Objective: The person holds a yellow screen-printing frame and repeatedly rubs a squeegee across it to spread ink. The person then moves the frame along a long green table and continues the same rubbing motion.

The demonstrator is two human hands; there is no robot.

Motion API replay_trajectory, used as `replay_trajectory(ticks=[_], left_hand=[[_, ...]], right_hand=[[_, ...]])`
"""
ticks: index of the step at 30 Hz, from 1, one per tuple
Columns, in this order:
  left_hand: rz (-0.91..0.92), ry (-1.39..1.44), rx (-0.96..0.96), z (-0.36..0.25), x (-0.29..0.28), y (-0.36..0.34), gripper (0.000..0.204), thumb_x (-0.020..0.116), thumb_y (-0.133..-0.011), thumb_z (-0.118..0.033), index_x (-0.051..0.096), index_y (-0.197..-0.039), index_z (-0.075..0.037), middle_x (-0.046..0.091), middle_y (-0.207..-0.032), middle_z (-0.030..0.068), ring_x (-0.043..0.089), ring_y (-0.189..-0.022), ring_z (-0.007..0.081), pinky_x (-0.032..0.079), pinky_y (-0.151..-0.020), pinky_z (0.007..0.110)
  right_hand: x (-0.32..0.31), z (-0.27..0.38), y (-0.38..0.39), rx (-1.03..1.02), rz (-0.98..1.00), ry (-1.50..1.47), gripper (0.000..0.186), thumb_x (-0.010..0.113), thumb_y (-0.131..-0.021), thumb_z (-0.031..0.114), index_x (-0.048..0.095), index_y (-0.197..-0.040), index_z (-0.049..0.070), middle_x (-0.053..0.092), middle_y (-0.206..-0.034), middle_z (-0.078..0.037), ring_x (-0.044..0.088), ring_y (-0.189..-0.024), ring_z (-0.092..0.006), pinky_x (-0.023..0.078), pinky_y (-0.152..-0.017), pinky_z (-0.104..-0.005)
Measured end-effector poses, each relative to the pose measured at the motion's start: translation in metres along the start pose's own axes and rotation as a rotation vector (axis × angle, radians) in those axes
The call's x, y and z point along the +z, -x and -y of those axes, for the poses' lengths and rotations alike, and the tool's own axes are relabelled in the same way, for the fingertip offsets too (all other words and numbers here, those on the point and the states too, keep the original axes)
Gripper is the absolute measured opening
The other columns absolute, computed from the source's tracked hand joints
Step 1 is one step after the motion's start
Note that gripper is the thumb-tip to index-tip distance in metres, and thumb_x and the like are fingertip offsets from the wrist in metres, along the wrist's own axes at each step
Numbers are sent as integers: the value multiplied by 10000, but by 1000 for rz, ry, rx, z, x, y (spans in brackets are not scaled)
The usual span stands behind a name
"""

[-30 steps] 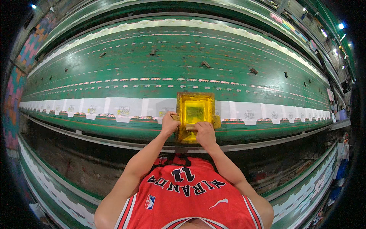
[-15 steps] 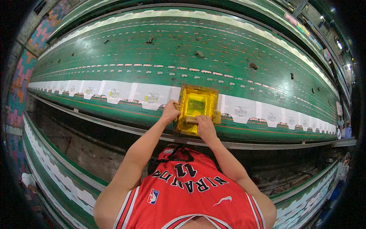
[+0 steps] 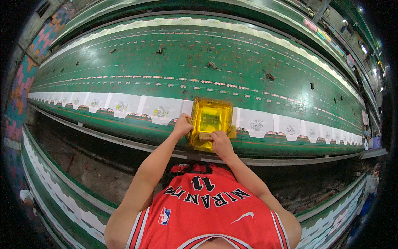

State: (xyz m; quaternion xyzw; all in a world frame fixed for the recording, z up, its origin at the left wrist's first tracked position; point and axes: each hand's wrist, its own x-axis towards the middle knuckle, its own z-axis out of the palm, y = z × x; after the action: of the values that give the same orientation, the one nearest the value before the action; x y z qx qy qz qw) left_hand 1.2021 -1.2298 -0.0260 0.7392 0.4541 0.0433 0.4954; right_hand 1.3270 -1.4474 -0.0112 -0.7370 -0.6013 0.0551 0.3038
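Observation:
A yellow-stained screen printing frame (image 3: 227, 117) lies flat on a row of white fabric pieces (image 3: 137, 103) along the near edge of the green table. My left hand (image 3: 182, 125) is closed on the frame's left side. In my right hand (image 3: 221, 142) is a squeegee (image 3: 205, 136), its wooden edge showing at the near end of the yellow mesh. My right fingers wrap over it and hide part of it. Pieces left of the frame carry line drawings with yellow patches; a piece to the right (image 3: 256, 125) shows only dark lines.
The long green table (image 3: 174, 62) bears rows of small printed marks and several small dark blocks (image 3: 212, 65). Another strip of white pieces (image 3: 182, 21) runs along its far edge. A metal rail (image 3: 257, 159) borders the near side. More long tables stand behind me and beyond.
The whole view has shifted slightly, with the table appearing a little lower and further left. Both hands keep their holds on the frame and the squeegee, with little visible movement.

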Motion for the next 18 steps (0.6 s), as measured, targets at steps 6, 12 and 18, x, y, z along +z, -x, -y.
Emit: replay_trajectory(ticks=[6, 12, 18], left_hand=[[30, 63, -41, 8, -3, -6, 557, 804, -654, -43, 583, -1165, -32, 692, -969, 187, 682, -809, 323, 540, -627, 439], [-31, -11, 16, 2, 0, -1, 553, 819, -638, -51, 592, -1142, -28, 697, -958, 187, 690, -825, 332, 552, -684, 438], [11, 73, -37, 6, -3, -1, 542, 818, -661, -61, 586, -1149, -32, 700, -960, 185, 691, -890, 330, 545, -742, 434]], right_hand=[[-16, 17, 12, -40, 23, 3, 334, 644, -748, -4, 652, -1082, 0, 665, -1086, -173, 618, -1035, -360, 523, -936, -430], [3, 17, 26, -60, -21, 1, 402, 629, -717, -52, 660, -1114, 7, 659, -1062, -164, 630, -1020, -365, 538, -917, -445], [26, -29, -36, -90, -144, 71, 324, 637, -737, -17, 672, -1057, 21, 671, -1055, -165, 636, -1005, -373, 539, -864, -470]])
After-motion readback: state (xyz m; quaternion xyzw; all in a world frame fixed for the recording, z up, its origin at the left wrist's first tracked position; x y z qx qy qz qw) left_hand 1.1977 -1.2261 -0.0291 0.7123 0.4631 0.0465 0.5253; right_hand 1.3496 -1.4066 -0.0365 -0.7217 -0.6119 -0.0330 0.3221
